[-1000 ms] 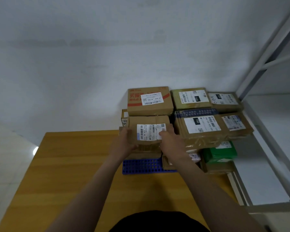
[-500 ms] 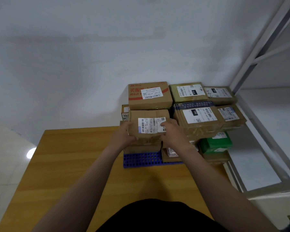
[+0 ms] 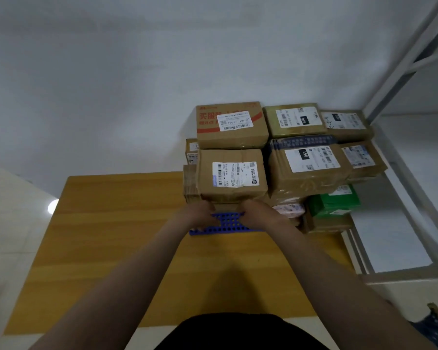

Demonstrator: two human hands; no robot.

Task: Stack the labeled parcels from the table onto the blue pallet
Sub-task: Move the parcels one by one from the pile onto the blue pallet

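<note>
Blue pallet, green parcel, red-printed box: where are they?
blue pallet point(image 3: 228, 226): head view, bare holed front strip.
green parcel point(image 3: 334, 202): head view, its green face.
red-printed box point(image 3: 209, 117): head view, red lettering on top.

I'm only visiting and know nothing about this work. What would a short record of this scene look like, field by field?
Surface: yellow-brown wooden table
Pallet: blue perforated plastic pallet, under the parcel stack
Top front parcel: brown cardboard box with a white barcode label, resting on the stack
Left grip: left hand low at the stack's front, over the pallet; hold unclear
Right grip: right hand beside it, level with it; hold unclear
Also stacked: green box, lower right
Right side: white metal shelf frame
</note>
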